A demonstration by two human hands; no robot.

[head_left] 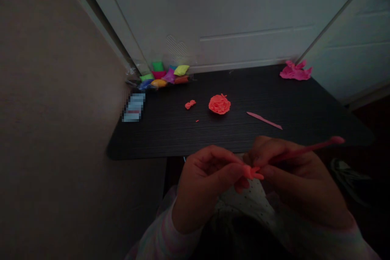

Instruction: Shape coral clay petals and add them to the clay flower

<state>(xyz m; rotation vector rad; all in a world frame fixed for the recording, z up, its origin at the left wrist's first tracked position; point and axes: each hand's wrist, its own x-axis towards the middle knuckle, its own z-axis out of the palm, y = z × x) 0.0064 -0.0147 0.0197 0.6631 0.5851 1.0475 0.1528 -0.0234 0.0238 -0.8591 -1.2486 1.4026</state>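
Note:
Between finger and thumb, my left hand [210,183] pinches a small orange-pink piece of modelling clay [251,172] with a few thin prongs pointing right. My right hand [292,178] grips a pink clay modelling tool [307,149], its rounded end sticking out to the upper right. The tool's other end is hidden by my right fingers, close by the clay prongs. Both hands are in front of the table's near edge. On the table lie an orange clay bowl shape [219,105] filled with clay bits, a small twisted clay lump [190,104] and a tiny clay scrap [197,121].
A second pink modelling tool [264,120] lies on the dark table [158,138]. Several coloured clay packets [164,75] sit in clear plastic at the back left, above a blurred-out pale item [134,107]. Crumpled pink material [296,70] is at the back right. A white panel [243,16] stands behind.

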